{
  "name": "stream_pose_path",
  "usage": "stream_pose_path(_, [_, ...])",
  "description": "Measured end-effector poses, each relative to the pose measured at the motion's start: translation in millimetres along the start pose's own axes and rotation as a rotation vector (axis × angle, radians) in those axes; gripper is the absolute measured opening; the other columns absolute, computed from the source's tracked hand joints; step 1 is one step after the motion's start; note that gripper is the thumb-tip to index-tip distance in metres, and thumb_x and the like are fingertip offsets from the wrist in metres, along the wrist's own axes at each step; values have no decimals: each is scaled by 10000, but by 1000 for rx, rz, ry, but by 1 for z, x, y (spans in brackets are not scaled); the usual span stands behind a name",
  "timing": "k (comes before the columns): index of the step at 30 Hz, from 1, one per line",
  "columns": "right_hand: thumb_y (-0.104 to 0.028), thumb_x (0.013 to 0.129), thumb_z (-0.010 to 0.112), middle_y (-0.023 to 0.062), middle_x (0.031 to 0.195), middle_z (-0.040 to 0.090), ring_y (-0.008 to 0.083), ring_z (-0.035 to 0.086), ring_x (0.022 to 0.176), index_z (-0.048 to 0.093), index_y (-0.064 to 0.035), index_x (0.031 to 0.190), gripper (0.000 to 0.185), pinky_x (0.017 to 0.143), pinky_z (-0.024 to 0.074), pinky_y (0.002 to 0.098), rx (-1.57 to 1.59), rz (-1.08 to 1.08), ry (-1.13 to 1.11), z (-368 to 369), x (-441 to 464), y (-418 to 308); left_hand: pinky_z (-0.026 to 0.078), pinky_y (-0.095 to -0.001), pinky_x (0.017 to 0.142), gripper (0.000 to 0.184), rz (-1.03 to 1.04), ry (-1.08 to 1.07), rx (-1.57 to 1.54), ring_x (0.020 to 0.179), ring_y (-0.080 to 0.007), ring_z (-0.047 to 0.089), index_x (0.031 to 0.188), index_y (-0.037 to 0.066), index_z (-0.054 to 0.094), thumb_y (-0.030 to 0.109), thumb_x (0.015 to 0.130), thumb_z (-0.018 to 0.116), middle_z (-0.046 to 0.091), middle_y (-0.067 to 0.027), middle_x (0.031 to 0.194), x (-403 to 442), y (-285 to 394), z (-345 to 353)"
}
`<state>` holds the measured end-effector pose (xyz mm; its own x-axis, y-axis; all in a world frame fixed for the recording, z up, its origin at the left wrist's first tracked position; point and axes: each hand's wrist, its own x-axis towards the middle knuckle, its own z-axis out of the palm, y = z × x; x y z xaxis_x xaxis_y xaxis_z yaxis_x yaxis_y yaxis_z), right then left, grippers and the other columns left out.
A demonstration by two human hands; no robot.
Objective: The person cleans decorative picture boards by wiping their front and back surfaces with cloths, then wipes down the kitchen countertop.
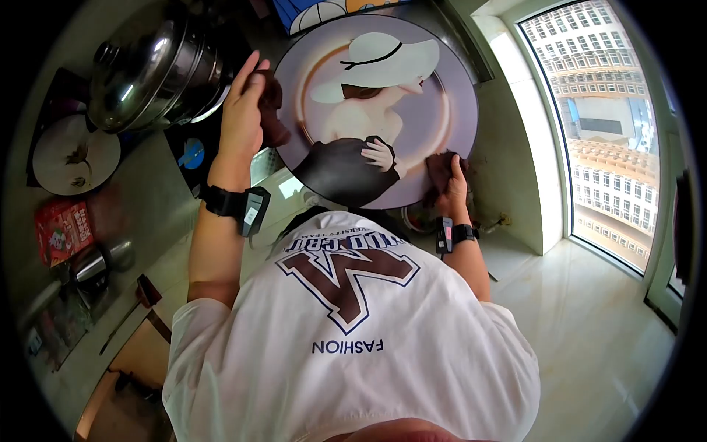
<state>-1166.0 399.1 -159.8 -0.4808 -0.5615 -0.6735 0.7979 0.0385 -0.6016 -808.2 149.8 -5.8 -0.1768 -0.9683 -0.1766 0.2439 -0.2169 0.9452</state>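
Although its backing is hidden, the round printed panel (379,114), located just ahead of the white shirt (353,383) and between both hands, is judged stiff, fairly light and smooth enough to slip; its printed surface may scratch. Opposite points of the rim appear the soundest holds. At the left rim, the left hand (244,110) has fingers extended, brown cloth (272,110) against its palm; firmness of grip cannot be told. At the right rim, the right hand (455,188) pinches a second cloth (440,171) under its thumb. A lidded pot (143,70) is near the left hand.
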Motion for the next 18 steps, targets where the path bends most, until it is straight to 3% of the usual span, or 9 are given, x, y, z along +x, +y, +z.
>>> stream_pose_path(1, [-338, 973, 693, 129, 1194, 668, 297, 672, 1117, 572, -42, 1187, 385, 1040, 531, 420, 5, 15, -24, -8, 14, 7, 428, -370, 1109, 565, -24, -66, 19, 1297, -283, 539, 1558, 53, 342, 4, 1013, 482, 495, -207, 1496, 1, 8, 8])
stream_pose_path(5, [-337, 977, 685, 119, 1235, 662, 275, 662, 1137, 552, -52, 1262, 424, 1057, 508, 422, 19, 82, -16, -5, -2, 18, 419, -427, 1137, 624, -7, -216, -298, 1371, -319, 497, 1554, 42, 332, -79, 952, 445, 489, -226, 1495, -18, 45, 50])
stream_pose_path(8, [-351, 979, 680, 108, 1238, 664, 265, 648, 1160, 560, -62, 1252, 415, 1074, 483, 426, 20, 111, 9, -11, 3, 22, 462, -459, 1086, 498, 4, -95, -355, 1303, -293, 547, 1479, 36, 421, 72, 1006, 576, 570, -175, 1415, 0, 28, 52])
stream_pose_path(10, [-357, 981, 674, 101, 1230, 662, 265, 640, 1159, 565, -68, 1229, 396, 1084, 471, 429, -3, 164, -17, -20, 9, 23, 479, -437, 1027, 615, -147, 90, -126, 1253, -230, 545, 1478, 22, 420, 200, 961, 700, 600, -128, 1351, 24, -31, 26])
stream_pose_path(12, [-358, 985, 669, 101, 1234, 655, 265, 629, 1167, 566, -70, 1221, 387, 1094, 459, 435, 34, 212, -76, -27, 12, 21, 446, -445, 1041, 623, -282, 383, 104, 1250, -277, 539, 1486, 6, 407, 190, 954, 674, 560, -129, 1394, 21, -81, 9])
stream_pose_path(13, [-359, 989, 663, 101, 1237, 648, 265, 619, 1175, 567, -71, 1214, 378, 1104, 447, 441, 67, 252, -134, -28, 13, 21, 446, -436, 1033, 660, -230, 385, 173, 1250, -256, 531, 1498, -21, 374, 191, 951, 676, 553, -146, 1370, 12, -91, 7])
stream_pose_path(16, [-361, 997, 649, 106, 1248, 634, 268, 596, 1201, 563, -65, 1215, 377, 1119, 426, 448, 39, 353, -130, -40, 22, 21, 487, -313, 936, 390, -120, 319, 479, 1112, -182, 604, 1312, 2, 570, 150, 961, 656, 647, -100, 1233, -8, -117, 10])
stream_pose_path(18, [-376, 997, 646, 114, 1282, 622, 268, 583, 1225, 556, -63, 1253, 415, 1121, 419, 446, -3, 348, -129, -39, 23, 21, 503, -271, 850, 242, -34, 55, 739, 1002, -155, 637, 1168, 11, 648, 145, 966, 649, 693, -74, 1079, -8, -127, 18])
